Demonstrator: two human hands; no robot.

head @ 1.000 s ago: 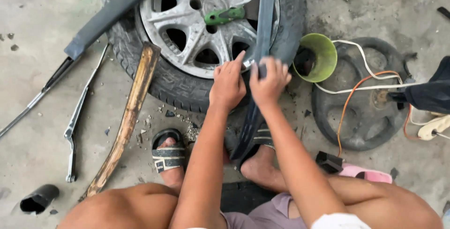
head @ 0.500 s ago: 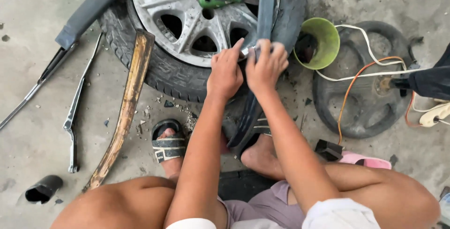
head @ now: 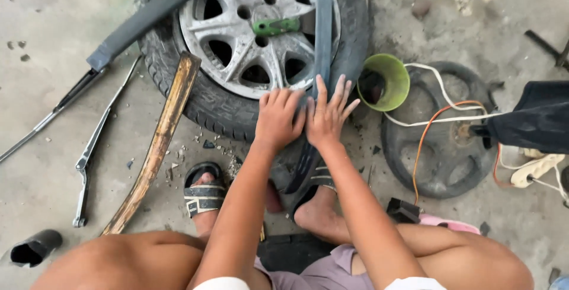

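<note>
1. I see the car wheel [head: 249, 47] lying flat on the concrete floor [head: 53, 23] at the far centre, silver alloy rim up, tyre [head: 201, 103] mounted around it.
2. My left hand [head: 277, 118] rests on the near edge of the tyre, fingers curled down onto the rubber; grip loosely closed, pressing rather than clamped on anything.
3. My right hand [head: 327, 115] lies just beside the left, touching it, fingers spread and flat against a long dark rubber strip [head: 323, 35]; grip apart.
4. The rubber strip runs from the far edge of the view across the rim's right side, under both hands, and down toward my feet.
5. A green-handled tool [head: 275, 26] lies on the rim near the hub.
6. A long padded bar [head: 157, 11] crosses the wheel's far left side.
7. Left of the tyre: a curved wooden stick [head: 155, 147], then a metal lever [head: 95, 147].
8. Right of the tyre: a green plastic cup [head: 388, 81], touching the sidewall, and a small black wheel [head: 441, 159] with white and orange cords [head: 432, 118] over it.
9. My sandalled foot [head: 203, 192] sits near the tyre's near edge.
</note>
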